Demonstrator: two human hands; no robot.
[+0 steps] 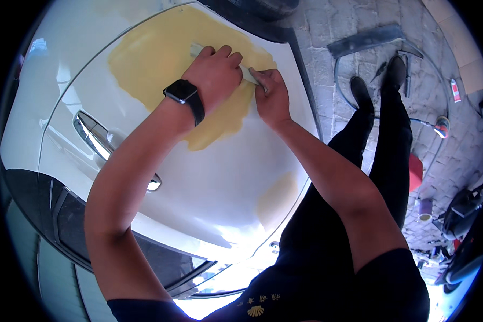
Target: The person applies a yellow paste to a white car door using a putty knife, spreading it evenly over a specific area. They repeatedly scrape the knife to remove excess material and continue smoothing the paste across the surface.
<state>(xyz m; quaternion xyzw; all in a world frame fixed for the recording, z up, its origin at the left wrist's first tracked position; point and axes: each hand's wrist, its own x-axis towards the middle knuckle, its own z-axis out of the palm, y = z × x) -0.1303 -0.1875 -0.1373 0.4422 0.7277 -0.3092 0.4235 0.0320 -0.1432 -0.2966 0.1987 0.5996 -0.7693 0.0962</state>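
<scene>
Both my hands are on a long, narrow pale bar that looks like a sanding block (249, 75), lying against a broad yellow filler patch (150, 53) on the white car panel (220, 182). My left hand (216, 75), with a dark watch (181, 91) at its wrist, is closed over the middle of the bar. At the bar's right end, my right hand (273, 99) grips it between thumb and fingers. The underside of the bar is hidden. A smaller, fainter beige patch (278, 199) lies nearer me on the same panel.
A chrome door handle (93, 134) juts out left of my left forearm. On the paved floor (354, 21) lie a dark grey strip (366, 42), a hose-fed sander (441, 127), a red-and-white tube (455, 90) and a purple roll (425, 209). My legs stand right of the car.
</scene>
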